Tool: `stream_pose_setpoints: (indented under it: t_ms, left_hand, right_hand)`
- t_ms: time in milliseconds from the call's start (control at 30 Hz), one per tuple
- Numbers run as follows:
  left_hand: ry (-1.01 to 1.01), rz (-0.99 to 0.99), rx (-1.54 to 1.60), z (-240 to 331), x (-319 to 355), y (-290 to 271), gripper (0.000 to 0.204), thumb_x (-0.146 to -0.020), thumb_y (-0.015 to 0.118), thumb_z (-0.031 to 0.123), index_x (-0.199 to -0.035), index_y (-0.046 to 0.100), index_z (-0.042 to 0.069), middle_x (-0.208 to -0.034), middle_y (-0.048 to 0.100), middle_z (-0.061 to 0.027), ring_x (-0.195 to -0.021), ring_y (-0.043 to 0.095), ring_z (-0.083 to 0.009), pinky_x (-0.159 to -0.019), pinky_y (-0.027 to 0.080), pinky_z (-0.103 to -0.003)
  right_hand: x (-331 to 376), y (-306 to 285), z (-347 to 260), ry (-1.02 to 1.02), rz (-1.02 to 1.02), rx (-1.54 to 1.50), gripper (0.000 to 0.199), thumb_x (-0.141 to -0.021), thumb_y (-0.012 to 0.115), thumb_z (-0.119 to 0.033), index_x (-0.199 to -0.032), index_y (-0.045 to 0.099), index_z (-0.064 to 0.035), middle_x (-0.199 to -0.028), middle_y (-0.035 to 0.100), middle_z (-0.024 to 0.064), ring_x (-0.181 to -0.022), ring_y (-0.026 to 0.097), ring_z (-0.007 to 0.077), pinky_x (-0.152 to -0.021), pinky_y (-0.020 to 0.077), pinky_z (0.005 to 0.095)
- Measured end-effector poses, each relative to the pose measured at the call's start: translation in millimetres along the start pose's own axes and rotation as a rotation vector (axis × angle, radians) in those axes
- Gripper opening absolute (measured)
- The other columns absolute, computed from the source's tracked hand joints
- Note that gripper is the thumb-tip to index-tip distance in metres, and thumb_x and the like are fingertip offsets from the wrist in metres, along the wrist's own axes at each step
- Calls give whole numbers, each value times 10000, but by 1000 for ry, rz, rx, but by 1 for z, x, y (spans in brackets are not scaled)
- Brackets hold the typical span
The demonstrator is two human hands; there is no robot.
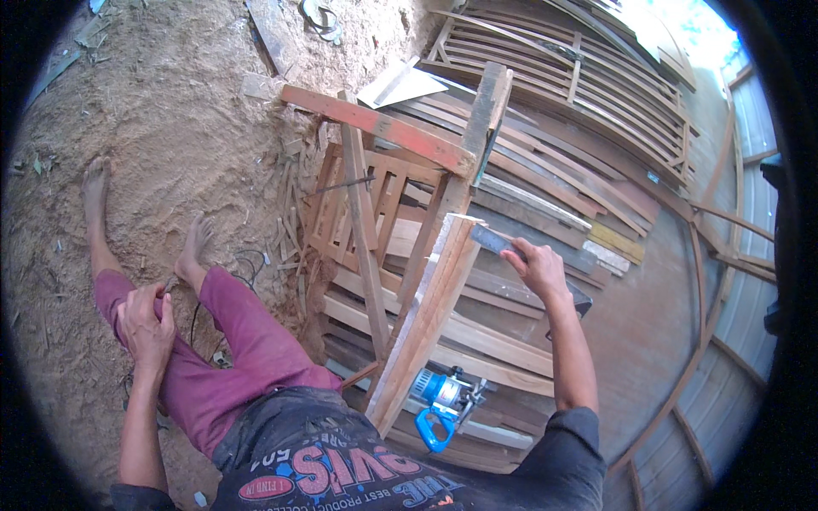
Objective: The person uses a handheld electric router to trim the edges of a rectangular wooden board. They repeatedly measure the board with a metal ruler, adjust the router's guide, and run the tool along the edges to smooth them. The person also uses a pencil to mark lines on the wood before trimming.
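My right hand (538,271) is closed round a flat grey blade-like metal tool (492,239), whose exact kind I cannot make out. The tool's end lies at the far end of a long wooden beam (443,298), which has a pale, rough strip along its left edge. Away to the left, my left hand (143,322) is over my knee with its fingers curled. A small dark tip (165,290) shows at those fingers, too small to name. A blue power router (438,393) with a loop handle is to the right of the beam's near end.
A red-painted board (379,129) crosses an upright post (487,111) beyond the beam. Stacked planks (528,162) and a slatted frame (545,60) lie behind. A slatted wooden panel (383,200) leans left of the beam. Dark cord (198,302) runs by my legs.
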State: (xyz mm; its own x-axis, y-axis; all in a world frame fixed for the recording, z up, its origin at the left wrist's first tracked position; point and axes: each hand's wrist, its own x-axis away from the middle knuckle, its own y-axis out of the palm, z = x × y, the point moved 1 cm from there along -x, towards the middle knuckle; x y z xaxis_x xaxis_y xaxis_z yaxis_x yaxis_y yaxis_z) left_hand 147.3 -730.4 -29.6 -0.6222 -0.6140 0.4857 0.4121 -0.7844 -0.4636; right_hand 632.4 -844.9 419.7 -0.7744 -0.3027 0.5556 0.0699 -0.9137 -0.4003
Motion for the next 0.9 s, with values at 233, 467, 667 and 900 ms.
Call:
stream_pose_setpoints:
  t_ms: [233,467,667,900]
  left_hand:
    - [-1,-6,-10,2,-2,2,190,-935,695,131,-1115,700,70,-1098,725,-67,-1088,647,-268,-951,437,-416]
    - [-11,-10,-19,5,-4,2,193,-934,698,131,-1119,702,75,-1100,724,-71,-1089,646,-265,-953,438,-416]
    - [-14,-18,-28,7,-6,2,193,-933,698,126,-1119,705,76,-1084,723,-70,-1082,647,-263,-947,439,-417]
    - [-10,-18,-15,6,-6,3,194,-932,698,124,-1120,706,74,-1068,723,-68,-1067,652,-262,-941,437,-415]
  right_hand:
    - [-4,-4,3,-27,-9,-4,464,-964,655,-581,-1149,758,-168,-940,768,191,-905,739,419,-789,585,527]
    - [-6,-2,5,-33,6,-42,453,-949,699,-554,-1116,762,-138,-908,756,204,-888,725,437,-771,582,523]
    - [-5,-1,8,-20,-2,-75,469,-943,705,-558,-1131,771,-133,-931,762,200,-892,730,430,-783,589,514]
    - [-9,-5,7,-40,-11,-49,485,-942,704,-558,-1141,776,-121,-958,771,191,-911,738,417,-810,592,511]
